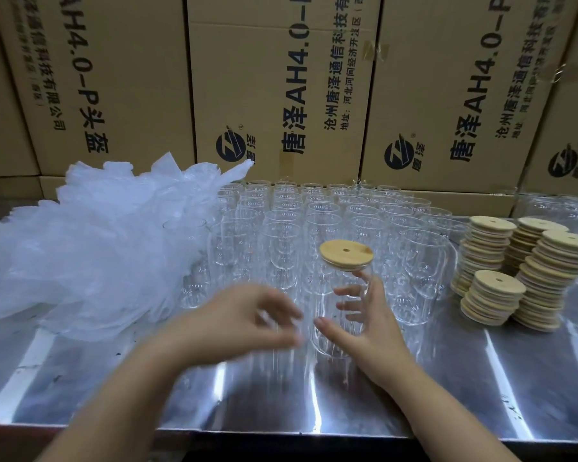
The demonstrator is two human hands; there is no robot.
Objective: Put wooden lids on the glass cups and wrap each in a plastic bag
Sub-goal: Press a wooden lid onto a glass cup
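Observation:
A clear glass cup with a round wooden lid on top stands tilted near the middle of the steel table. My right hand holds it from the right side, fingers curled round the glass. Blurred by motion, my left hand hovers just left of the cup with its fingers loosely bent; whether it holds anything I cannot tell. A heap of clear plastic bags lies at the left.
Many bare glass cups stand in rows behind. Stacks of wooden lids sit at the right. Cardboard boxes wall off the back. The shiny table ends in a front edge close to me.

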